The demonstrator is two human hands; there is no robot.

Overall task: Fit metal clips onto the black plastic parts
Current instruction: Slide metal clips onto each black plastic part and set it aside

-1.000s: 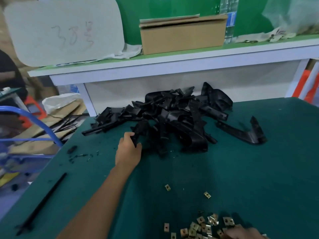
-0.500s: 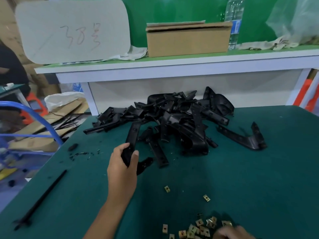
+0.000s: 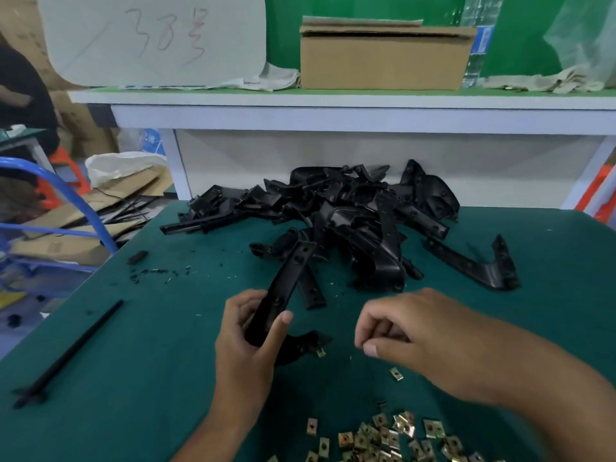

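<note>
Item: black plastic bracket (image 3: pixel 283 295), gripped low by our left hand (image 3: pixel 246 345), thumb across its face. We judge it light, stiff, smooth; hold near the holes. Right hand (image 3: pixel 423 338): fingers (image 3: pixel 370 350) curled, pinched together; contents hidden. Metal clips (image 3: pixel 393 438) nearer us on the surface (image 3: pixel 550 335). Board (image 3: pixel 153 38): handwritten "38", third character unclear.
</note>
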